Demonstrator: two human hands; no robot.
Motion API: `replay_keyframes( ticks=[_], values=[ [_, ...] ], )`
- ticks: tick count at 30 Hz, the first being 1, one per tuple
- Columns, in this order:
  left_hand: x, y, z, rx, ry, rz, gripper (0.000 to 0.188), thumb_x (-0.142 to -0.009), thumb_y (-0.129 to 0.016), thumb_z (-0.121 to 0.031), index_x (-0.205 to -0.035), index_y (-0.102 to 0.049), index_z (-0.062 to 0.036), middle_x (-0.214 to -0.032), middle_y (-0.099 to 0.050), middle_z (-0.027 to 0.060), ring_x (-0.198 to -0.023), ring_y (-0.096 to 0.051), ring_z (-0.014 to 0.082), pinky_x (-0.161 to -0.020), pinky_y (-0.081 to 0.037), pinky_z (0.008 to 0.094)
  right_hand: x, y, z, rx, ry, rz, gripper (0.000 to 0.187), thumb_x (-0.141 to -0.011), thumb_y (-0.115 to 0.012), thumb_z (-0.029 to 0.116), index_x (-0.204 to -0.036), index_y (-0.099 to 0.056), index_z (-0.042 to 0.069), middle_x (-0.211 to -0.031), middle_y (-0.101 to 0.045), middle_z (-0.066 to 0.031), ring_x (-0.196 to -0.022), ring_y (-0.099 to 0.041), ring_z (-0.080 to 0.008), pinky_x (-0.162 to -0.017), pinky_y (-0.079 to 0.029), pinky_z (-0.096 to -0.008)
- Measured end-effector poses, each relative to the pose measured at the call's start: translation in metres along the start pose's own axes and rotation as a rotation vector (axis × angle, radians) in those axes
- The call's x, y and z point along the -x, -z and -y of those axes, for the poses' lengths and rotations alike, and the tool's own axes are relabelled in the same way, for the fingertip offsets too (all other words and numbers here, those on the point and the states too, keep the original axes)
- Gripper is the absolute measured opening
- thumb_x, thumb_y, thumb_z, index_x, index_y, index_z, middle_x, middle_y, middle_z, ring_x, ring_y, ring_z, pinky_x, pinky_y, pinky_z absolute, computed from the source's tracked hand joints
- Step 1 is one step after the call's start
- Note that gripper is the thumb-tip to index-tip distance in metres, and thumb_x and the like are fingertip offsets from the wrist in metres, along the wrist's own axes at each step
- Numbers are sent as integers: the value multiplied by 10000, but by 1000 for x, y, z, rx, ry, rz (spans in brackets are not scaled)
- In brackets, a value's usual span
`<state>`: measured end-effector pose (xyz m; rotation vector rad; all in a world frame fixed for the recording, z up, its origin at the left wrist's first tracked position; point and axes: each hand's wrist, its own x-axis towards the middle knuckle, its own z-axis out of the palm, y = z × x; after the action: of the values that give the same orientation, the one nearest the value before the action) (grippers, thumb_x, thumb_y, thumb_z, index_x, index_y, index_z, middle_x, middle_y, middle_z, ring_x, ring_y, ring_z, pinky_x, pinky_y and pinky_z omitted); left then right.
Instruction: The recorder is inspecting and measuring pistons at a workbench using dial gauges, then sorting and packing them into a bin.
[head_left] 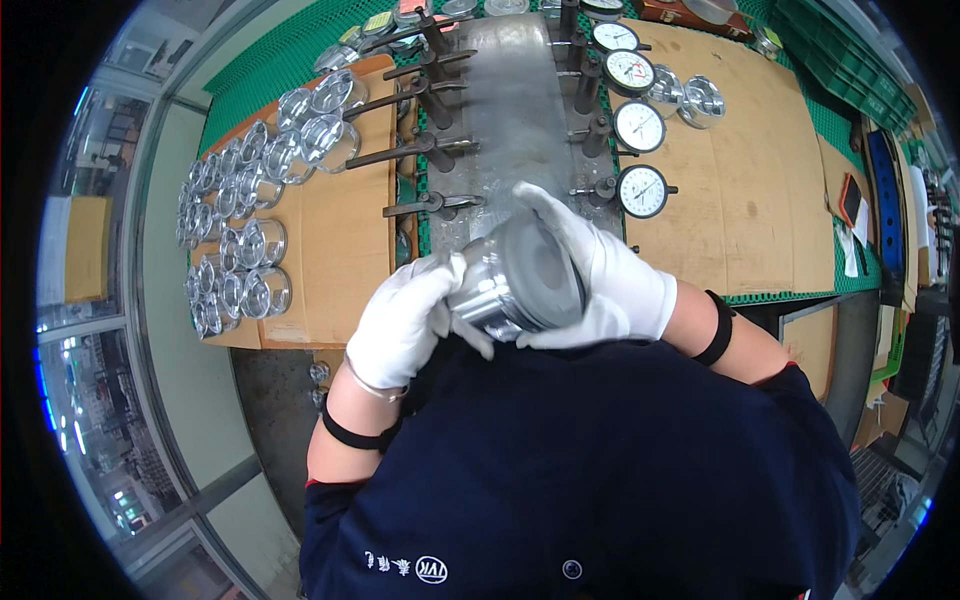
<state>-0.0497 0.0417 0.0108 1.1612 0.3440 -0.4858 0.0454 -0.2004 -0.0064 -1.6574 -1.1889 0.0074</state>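
Close to my chest, both gloved hands hold a shiny metal piston (pixel 490 295), tilted so that its dull grey round end face (pixel 542 272) points up and to the right. My left hand (pixel 405 310), in a white glove, grips its shiny side with bent fingers. My right hand (pixel 622 285), also in a white glove, wraps around the grey end from the right, its thumb along the upper rim. Just beyond the hands lies a grey metal plate (pixel 515 110), lined on both sides by clamp arms (pixel 430 145) and dial gauges (pixel 641 190).
Many similar shiny pistons (pixel 262 242) stand in rows on cardboard (pixel 335 240) at the left. Two more (pixel 702 102) stand at the right on another cardboard sheet (pixel 725 210). Green crates (pixel 845 65) occupy the far right corner. An orange-and-black device (pixel 851 200) lies at the right edge.
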Motion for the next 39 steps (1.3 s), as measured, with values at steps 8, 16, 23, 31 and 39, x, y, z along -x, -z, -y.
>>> replay_keyframes(
  ticks=[8, 16, 23, 31, 39],
  values=[
    [-32, -33, 0, -1571, -754, -146, 879, -723, -846, -284, -1445, -423, -17, -1376, -480, 248, -1249, -490, 443, -1049, -431, 487, 4, -6, -8, 377, -324, 158, 890, -755, -775, 286, -1492, -336, 47, -1276, -571, -245, -1046, -640, -428, -873, -546, -466],
    [-68, -24, -2, -1577, -985, -179, 907, -687, -831, -219, -1465, -408, -25, -1350, -494, 231, -1216, -497, 442, -1037, -424, 497, 28, 0, 14, -320, -1052, 110, 894, -863, -742, 243, -1562, -229, 21, -1161, -682, -189, -1080, -660, -256, -935, -512, -319],
    [-97, -20, -8, -1350, -964, -87, 912, -665, -803, -75, -1481, -396, -76, -1367, -496, 236, -1223, -528, 436, -1038, -461, 457, 41, -22, 2, -499, -1027, -55, 878, -919, -675, 111, -1591, -116, 38, -1162, -668, -130, -996, -626, -136, -823, -527, -270],
    [-99, -22, -7, -1366, -915, -96, 898, -682, -793, -70, -1481, -384, -46, -1408, -453, 265, -1261, -499, 453, -1063, -438, 460, 44, -19, -5, -434, -993, -28, 936, -906, -702, 179, -1589, -85, 7, -1182, -668, -155, -1018, -646, -156, -891, -520, -286],
    [-100, -25, -5, -1369, -960, -164, 875, -679, -790, -82, -1471, -418, -83, -1353, -517, 250, -1195, -568, 428, -1016, -487, 446, 40, -13, 2, -439, -981, -25, 1002, -886, -728, 289, -1581, -78, -26, -1151, -688, -179, -962, -695, -179, -854, -541, -292]
  ],
)
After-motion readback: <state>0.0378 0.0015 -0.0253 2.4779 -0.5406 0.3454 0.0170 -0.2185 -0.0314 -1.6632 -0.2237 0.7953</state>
